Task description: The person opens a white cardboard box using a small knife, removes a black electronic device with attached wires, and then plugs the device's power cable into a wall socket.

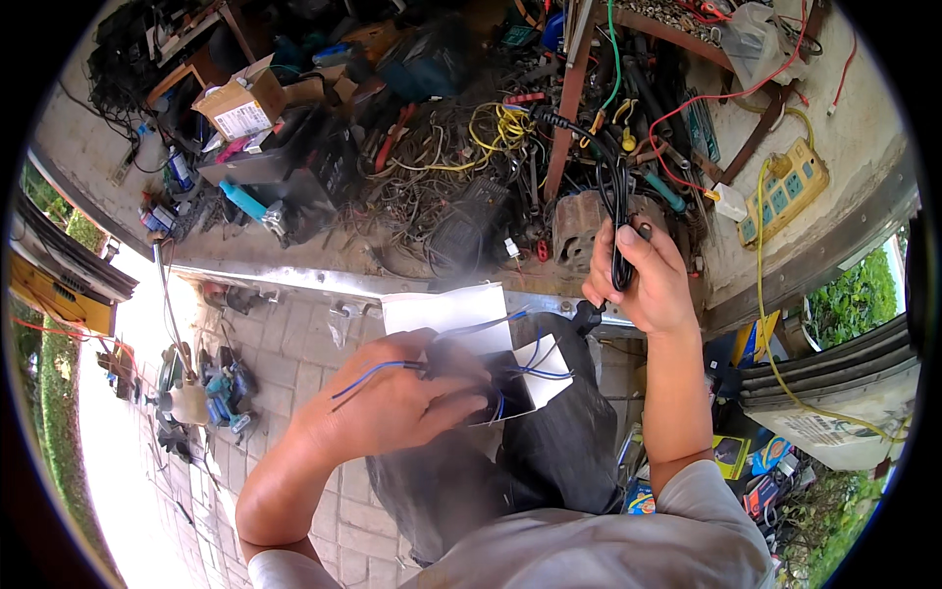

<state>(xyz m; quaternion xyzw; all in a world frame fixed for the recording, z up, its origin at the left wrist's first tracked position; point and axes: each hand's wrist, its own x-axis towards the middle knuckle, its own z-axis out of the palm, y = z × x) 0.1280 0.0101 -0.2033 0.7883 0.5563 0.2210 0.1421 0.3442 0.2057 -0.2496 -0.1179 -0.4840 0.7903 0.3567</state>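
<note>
My right hand (647, 276) is raised at the edge of the cluttered bench and grips a folded bundle of black power cable (617, 180). A black connector hangs below its fingers. Lower down, an opened white cardboard box (445, 309) sits over my lap with its flaps spread. My left hand (408, 397) reaches over the box, its fingertips at a black item (519, 390) inside. Whether those fingers grip it is hidden. Blue and grey wires (533, 364) with loose ends stick out over the flap, and another blue wire (375, 374) lies across the back of my left hand.
Tangled wires (419, 199), a yellow wire coil (508, 129), a black adapter (471, 221) and a metal block (578, 228) crowd the bench. A power strip (787, 191) with a yellow cord is at right. Teal power tools (224, 390) lie on the paving at left.
</note>
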